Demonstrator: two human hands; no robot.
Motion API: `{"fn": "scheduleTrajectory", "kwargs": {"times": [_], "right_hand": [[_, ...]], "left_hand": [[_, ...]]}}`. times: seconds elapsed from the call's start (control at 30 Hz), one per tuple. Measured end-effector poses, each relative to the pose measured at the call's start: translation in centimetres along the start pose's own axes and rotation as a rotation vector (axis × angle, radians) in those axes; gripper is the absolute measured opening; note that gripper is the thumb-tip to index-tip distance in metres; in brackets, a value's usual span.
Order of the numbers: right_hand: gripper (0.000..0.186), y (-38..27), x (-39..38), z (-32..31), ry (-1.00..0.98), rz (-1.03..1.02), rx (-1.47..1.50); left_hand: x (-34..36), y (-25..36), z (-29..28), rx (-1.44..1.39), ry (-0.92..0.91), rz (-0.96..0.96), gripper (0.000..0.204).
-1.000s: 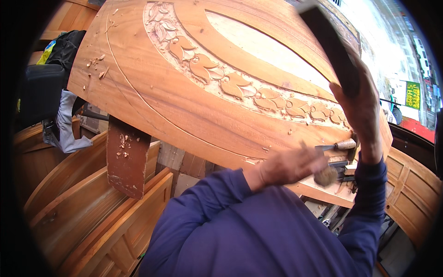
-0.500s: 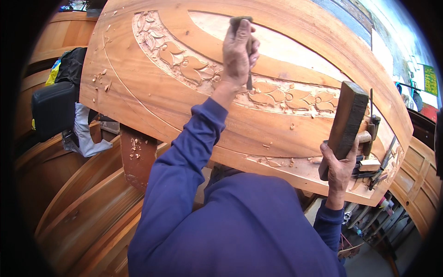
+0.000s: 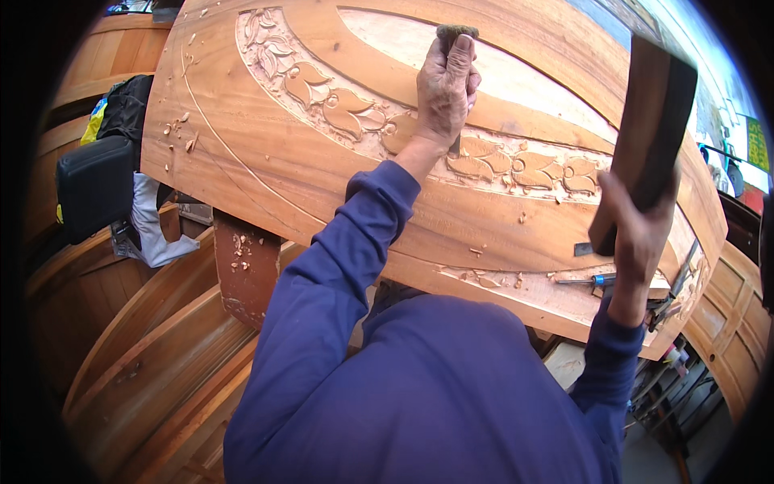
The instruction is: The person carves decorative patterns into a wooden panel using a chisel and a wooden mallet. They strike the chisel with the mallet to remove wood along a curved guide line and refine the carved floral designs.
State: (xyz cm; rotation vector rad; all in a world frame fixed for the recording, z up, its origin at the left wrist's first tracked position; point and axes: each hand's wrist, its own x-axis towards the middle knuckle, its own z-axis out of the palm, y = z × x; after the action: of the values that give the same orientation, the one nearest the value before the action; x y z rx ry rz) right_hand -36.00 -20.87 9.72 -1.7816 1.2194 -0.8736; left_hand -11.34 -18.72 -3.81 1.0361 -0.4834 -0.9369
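Note:
My left hand [image 3: 445, 95] is wrapped round a chisel [image 3: 457, 32], held roughly upright with its worn butt above my thumb. Its blade meets the carved band [image 3: 532, 168] of flowers and leaves that curves across a large wooden panel [image 3: 266, 185]. To the right, my right hand [image 3: 642, 222] grips a thick dark wooden block [image 3: 655, 121], raised over the panel and slightly blurred. My fingers close round its lower part; any handle is hidden from view.
Wood chips [image 3: 182, 129] lie scattered over the panel. A blue-handled tool [image 3: 601, 280] and other tools rest at its right end, partly behind my right arm. A black padded case [image 3: 95, 189] is beside the left edge. More wooden panels [image 3: 153, 379] stand below left.
My right hand has lifted the wooden block up and to the right. My left hand with the chisel sits slightly further right in the picture, along the carved band.

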Motion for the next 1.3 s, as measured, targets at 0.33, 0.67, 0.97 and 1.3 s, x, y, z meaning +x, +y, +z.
{"fn": "scheduleTrajectory", "kwargs": {"times": [0.33, 0.67, 0.97, 1.3], "right_hand": [[0.068, -6.3, 14.4, 6.6, -0.735, -0.278, -0.659], [0.073, 0.3, 14.7, 6.4, -0.659, -0.411, -0.319], [0.069, -2.2, 11.4, 3.7, -0.553, -0.54, -0.574], [0.085, -2.0, 4.9, 0.5, -0.462, -0.421, -0.492]], "left_hand": [[-0.4, 0.1, -0.5, 0.041, -0.027, 0.011, 0.038], [-0.5, -0.3, 0.3, 0.065, -0.019, 0.098, 0.043], [-2.2, 0.3, 0.1, -0.116, -0.103, 0.231, 0.037], [-8.3, 0.5, -2.6, 0.092, -0.16, 0.449, 0.052]]}}
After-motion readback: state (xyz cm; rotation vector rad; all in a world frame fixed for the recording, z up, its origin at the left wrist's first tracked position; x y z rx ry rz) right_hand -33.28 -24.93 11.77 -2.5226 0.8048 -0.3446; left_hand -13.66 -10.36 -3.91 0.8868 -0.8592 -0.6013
